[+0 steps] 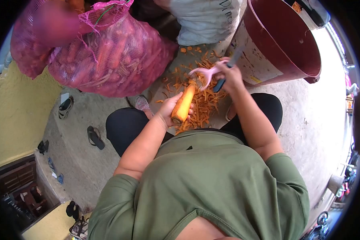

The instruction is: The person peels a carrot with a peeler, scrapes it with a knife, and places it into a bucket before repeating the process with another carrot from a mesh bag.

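Note:
My left hand (170, 109) is wrapped round a peeled carrot (183, 105), its thick end toward me and its far end pointing at the peelings. In my right hand (230, 76) is a pink peeler (206, 73), its head close to the carrot's far end. A knife (235, 56) with a dark handle is held in the same hand, its blade pointing up and away, blurred. Orange carrot peelings (206, 105) lie heaped on the floor between my legs, below both hands.
A pink mesh sack (108, 60) full of carrots stands at the front left. Beyond the peelings is a white sack (206, 20). At the front right stands a large dark red bucket (256, 52). Sandals (95, 137) lie on the concrete floor (76, 160) to the left.

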The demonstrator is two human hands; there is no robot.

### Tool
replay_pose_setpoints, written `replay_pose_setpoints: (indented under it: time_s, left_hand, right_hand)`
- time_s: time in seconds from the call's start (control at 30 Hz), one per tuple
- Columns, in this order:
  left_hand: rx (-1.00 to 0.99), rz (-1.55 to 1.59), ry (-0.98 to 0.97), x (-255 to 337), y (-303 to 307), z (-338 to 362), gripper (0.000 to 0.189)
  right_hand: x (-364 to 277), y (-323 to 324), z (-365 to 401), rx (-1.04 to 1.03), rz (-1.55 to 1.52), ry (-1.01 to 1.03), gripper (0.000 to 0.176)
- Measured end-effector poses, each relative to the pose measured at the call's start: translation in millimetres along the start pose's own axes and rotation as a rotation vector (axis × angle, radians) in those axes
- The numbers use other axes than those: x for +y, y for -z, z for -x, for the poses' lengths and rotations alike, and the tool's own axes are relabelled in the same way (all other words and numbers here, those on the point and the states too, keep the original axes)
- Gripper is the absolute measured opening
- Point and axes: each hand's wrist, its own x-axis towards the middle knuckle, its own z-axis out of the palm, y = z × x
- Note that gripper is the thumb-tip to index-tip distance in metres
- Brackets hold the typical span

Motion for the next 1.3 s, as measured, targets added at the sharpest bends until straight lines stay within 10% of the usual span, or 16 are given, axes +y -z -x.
replay_pose_setpoints:
  time_s: [0.17,0.37,0.57,0.73,0.97,1.17,1.3]
  left_hand:
    - [0.024,-0.173,-0.018,0.0,-1.9,1.3,0.038]
    - [-0.052,-0.095,0.101,-5.7,1.7,-0.5,0.039]
    - [-0.074,-0.113,0.035,1.2,0.2,-0.1,0.039]
    - [-0.136,-0.161,-0.047,2.3,-8.8,8.2,0.04]
    - [0.054,-0.285,-0.092,2.6,-10.0,4.1,0.04]
    - [0.064,-0.183,-0.009,-2.7,-1.2,1.1,0.04]
    - [0.153,-0.142,-0.073,0.8,-5.1,2.6,0.041]
  right_hand:
    - [12.3,-43.3,48.5,-0.513,0.009,-0.148,0.025]
    - [26.5,31.7,-23.5,0.018,0.112,0.048,0.02]
    - [16.0,10.4,0.4,-0.221,-0.045,-0.124,0.019]
    - [18.8,46.2,-25.1,0.146,0.031,0.021,0.02]
    - [16.6,-38.4,45.9,-0.561,0.153,-0.133,0.027]
    - [23.5,36.3,-32.4,0.103,0.239,0.154,0.026]
    - [3.5,2.7,-1.3,-0.016,0.096,-0.005,0.027]
